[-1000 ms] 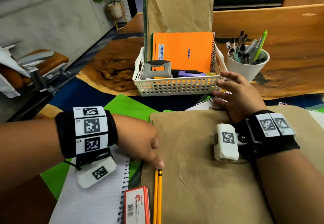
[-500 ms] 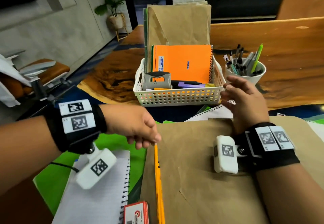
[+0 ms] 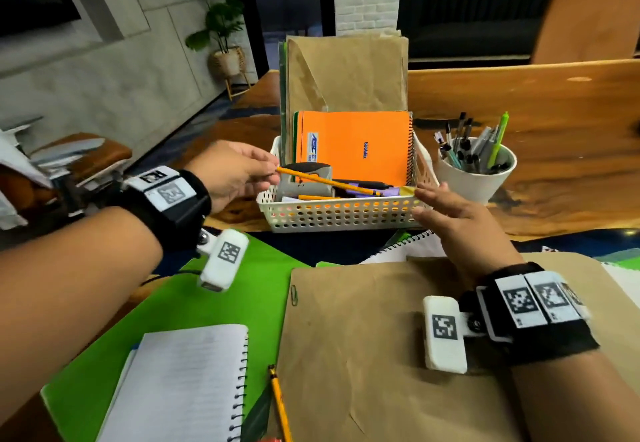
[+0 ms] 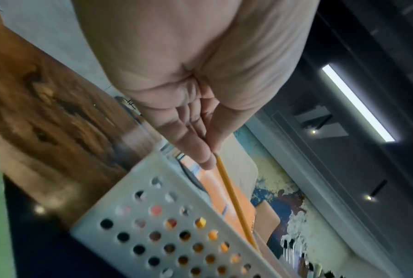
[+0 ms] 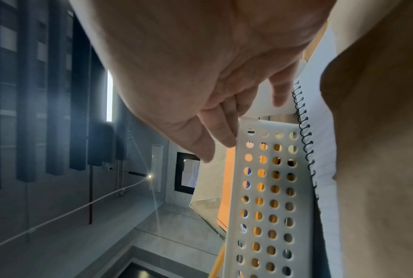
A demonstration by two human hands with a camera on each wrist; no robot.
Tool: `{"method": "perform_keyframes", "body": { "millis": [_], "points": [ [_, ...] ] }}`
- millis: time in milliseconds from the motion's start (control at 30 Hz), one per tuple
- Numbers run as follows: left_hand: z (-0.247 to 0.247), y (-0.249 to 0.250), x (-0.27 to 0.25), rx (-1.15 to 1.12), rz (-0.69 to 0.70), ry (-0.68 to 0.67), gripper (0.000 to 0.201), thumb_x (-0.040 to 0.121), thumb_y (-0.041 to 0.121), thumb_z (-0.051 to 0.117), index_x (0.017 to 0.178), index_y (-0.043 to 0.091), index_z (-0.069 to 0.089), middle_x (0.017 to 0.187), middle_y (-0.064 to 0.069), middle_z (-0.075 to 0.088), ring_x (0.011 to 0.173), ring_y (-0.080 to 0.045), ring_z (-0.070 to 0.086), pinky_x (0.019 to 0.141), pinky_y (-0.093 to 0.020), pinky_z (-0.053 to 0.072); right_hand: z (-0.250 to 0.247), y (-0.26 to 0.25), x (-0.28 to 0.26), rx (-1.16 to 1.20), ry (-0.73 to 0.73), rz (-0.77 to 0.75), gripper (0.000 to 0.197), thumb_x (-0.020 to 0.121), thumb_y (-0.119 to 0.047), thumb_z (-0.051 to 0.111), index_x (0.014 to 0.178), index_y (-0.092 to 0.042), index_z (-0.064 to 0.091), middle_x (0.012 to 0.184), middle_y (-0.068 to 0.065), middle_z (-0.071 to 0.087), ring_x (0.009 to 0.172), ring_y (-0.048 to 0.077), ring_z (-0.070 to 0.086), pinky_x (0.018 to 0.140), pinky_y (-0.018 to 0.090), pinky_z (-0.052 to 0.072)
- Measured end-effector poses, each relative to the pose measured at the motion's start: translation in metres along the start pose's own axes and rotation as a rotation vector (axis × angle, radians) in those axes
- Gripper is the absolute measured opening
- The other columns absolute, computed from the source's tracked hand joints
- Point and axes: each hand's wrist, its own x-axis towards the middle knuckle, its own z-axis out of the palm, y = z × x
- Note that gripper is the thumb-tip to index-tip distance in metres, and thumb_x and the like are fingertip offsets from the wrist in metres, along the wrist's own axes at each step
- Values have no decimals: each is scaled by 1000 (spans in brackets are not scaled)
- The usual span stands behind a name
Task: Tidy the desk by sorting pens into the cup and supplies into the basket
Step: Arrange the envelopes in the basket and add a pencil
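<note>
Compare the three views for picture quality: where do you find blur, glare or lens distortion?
Head view: mostly sharp, wide-angle bending at the edges, the left hand slightly soft. Left wrist view: the basket and wooden desk smeared by motion blur, the pencil clearer. Right wrist view: a small light flares with streaks; the right hand looms, soft.

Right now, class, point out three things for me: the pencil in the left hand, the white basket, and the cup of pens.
pencil (image 3: 322, 180), head view, middle of its yellow shaft
white basket (image 3: 346, 214), head view, perforated front wall
cup (image 3: 465, 183), head view, bare white side
</note>
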Motion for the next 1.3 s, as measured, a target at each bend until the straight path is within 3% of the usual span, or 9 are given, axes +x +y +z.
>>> {"method": "perform_keyframes", "body": {
  "millis": [133,267,433,533,633,733,933,1100,1300],
  "points": [
    [23,-11,7,328,123,-2,9,92,4,70,95,9,76,75,-1,74,61,-5,64,51,-14,47,-2,4,2,-10,-2,-8,42,93,-18,67,134,-16,63,147,-12,51,131,-15,30,115,26,23],
    [37,4,1,833,274,-149,10,90,22,75,91,30,79,83,19,70,82,3,63,75,-17,42,-2,6,3,5,2,2,41,93,-19,67,134,-18,63,147,-12,51,144,-3,24,123,37,20],
    [39,15,-29,923,473,-122,10,87,27,77,96,32,77,83,20,64,74,6,57,77,-29,51,-2,4,5,9,-4,-5,40,94,-20,66,134,-15,63,146,-12,52,142,-6,28,120,30,22],
    [42,10,-73,1064,567,-506,13,82,32,82,93,30,76,85,15,69,76,1,62,76,-29,54,-2,5,6,-9,-5,-3,41,92,-23,67,132,-16,64,143,-13,55,128,-21,34,112,20,29],
    [43,-12,-113,1320,426,-985,26,80,44,82,103,35,72,97,17,61,88,-1,59,76,-23,50,0,5,5,9,16,16,41,91,-23,69,131,-15,65,141,-11,58,137,-6,35,111,20,31],
    [37,-39,-128,1353,376,-1139,30,81,38,82,108,36,71,104,17,56,93,0,53,73,-17,42,-1,4,4,3,16,21,41,90,-22,68,131,-14,66,141,-10,58,142,-2,32,114,23,27],
    [19,-43,-109,1135,465,-978,14,88,34,77,101,31,74,98,14,63,91,-4,60,78,-27,50,0,3,2,24,18,29,39,93,-18,66,132,-15,64,141,-12,56,134,-10,31,97,8,28],
    [-12,-6,-41,900,662,-324,13,87,25,80,99,29,79,87,14,69,84,-3,65,79,-29,53,0,5,4,58,14,16,36,93,-15,66,129,-15,67,137,-12,59,118,-28,38,94,1,33],
    [3,0,8,883,599,-44,26,91,16,74,115,27,78,87,7,59,87,-15,60,85,-36,51,0,7,3,80,27,22,36,93,-17,67,128,-19,68,140,-11,58,140,-5,29,116,30,27]
  ]
}}
